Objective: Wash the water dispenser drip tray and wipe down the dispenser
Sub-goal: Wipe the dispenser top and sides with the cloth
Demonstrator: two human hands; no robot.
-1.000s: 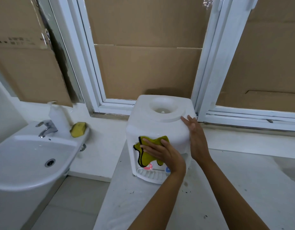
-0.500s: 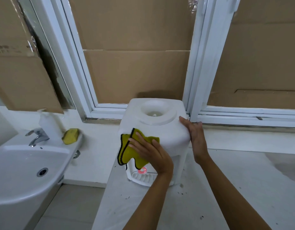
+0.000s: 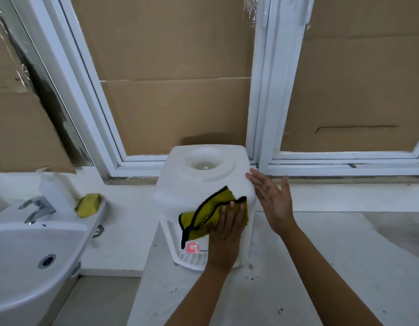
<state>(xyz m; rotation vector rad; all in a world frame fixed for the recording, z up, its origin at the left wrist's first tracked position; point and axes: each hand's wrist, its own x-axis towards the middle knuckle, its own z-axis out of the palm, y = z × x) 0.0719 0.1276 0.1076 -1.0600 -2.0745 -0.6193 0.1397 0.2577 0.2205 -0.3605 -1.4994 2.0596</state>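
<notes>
This is looking like a washroom or utility corner of a building under renovation: a white basin (image 3: pixel 27 260) with a chrome tap (image 3: pixel 36 208) is sitting beside a paint-flecked counter (image 3: pixel 321 267), and cardboard sheets (image 3: pixel 175 67) are covering the white-framed windows (image 3: pixel 262 90).
</notes>
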